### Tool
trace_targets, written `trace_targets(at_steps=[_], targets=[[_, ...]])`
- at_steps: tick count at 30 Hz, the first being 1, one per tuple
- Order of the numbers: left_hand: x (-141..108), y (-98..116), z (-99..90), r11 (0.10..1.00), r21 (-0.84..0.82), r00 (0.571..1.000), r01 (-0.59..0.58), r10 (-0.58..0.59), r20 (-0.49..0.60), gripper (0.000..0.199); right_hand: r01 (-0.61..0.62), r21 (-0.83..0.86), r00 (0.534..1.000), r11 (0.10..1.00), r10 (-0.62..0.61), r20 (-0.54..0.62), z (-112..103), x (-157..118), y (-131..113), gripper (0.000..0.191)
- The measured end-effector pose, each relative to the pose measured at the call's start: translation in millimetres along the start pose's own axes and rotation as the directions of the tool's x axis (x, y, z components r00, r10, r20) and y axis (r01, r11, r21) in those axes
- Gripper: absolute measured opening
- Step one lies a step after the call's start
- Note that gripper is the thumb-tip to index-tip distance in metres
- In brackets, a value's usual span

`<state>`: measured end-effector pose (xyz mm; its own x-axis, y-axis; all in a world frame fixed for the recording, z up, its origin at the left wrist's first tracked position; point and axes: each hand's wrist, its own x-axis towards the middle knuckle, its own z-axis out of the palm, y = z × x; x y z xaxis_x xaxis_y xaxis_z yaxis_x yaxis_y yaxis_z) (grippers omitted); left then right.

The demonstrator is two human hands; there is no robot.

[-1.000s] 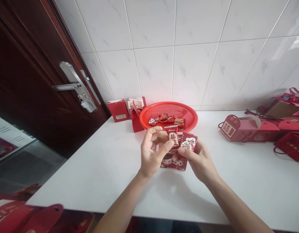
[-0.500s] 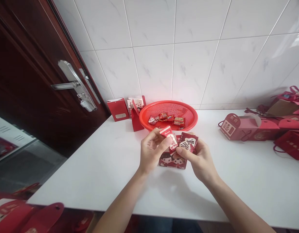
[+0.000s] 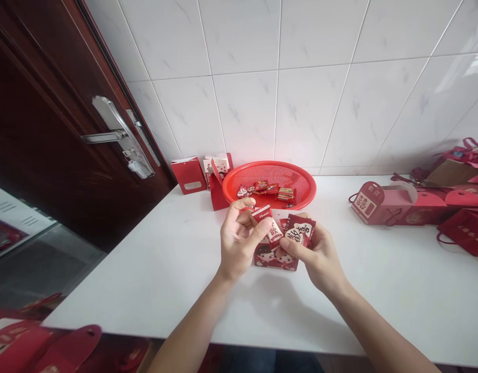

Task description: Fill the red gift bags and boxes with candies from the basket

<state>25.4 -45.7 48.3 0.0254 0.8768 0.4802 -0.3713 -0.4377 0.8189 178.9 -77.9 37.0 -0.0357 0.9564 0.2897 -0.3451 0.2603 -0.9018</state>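
Between thumb and fingers my left hand (image 3: 239, 241) pinches a small red and white candy packet (image 3: 274, 232) with printed characters. My right hand (image 3: 322, 254) is closed on a darker red candy wrapper (image 3: 301, 231) with a zigzag edge and black lettering. The two packets are side by side and seem to overlap a little. Just below and behind them a red gift box (image 3: 275, 258) printed with two cartoon figures stands on the white table; the hands hide its upper part. Behind it is a red plastic basket (image 3: 308, 199) with several wrapped candies (image 3: 286, 194) inside.
Red cards or boxes (image 3: 189, 176) stand against the tiled wall at the back left. Several red gift boxes (image 3: 386, 202) with cord handles sit at the right. More red boxes (image 3: 68, 347) lie below the white table's (image 3: 164, 280) left front edge. A brown door (image 3: 40, 103) is at the left.
My left hand has shifted slightly left, its index finger lifting off the packet, which has tilted and lowered a little. The right hand's wrapper has dipped slightly.
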Motion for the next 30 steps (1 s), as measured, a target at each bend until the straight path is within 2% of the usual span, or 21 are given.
trace_targets(at_steps=[14,18,22,25,30], targets=[[-0.4,-1.4,-2.2,0.999,0.009,0.999,-0.038,0.038,0.021,0.027,-0.019,0.004,1.0,1.0,0.019,0.007,0.4,-1.7,4.1,0.027],[0.0,-2.9,-1.7,0.999,0.028,0.999,0.033,-0.033,-0.008,0.029,0.02,0.025,1.0,0.999,-0.02,0.006,0.1,-0.9,3.7,0.026],[0.7,-3.0,-1.3,0.998,0.023,0.995,0.066,-0.067,0.076,0.017,0.048,0.032,0.999,0.998,-0.048,0.007,-0.1,0.0,3.0,0.023],[0.4,-0.7,-1.0,0.995,0.038,0.986,0.091,-0.096,0.138,0.02,0.07,0.014,0.997,0.997,-0.07,-0.016,0.1,0.4,1.9,0.022],[-1.3,3.8,1.0,0.982,0.071,0.968,0.177,-0.187,0.167,0.014,0.083,-0.023,0.994,0.996,-0.084,-0.072,0.0,-1.0,0.1,0.024]])
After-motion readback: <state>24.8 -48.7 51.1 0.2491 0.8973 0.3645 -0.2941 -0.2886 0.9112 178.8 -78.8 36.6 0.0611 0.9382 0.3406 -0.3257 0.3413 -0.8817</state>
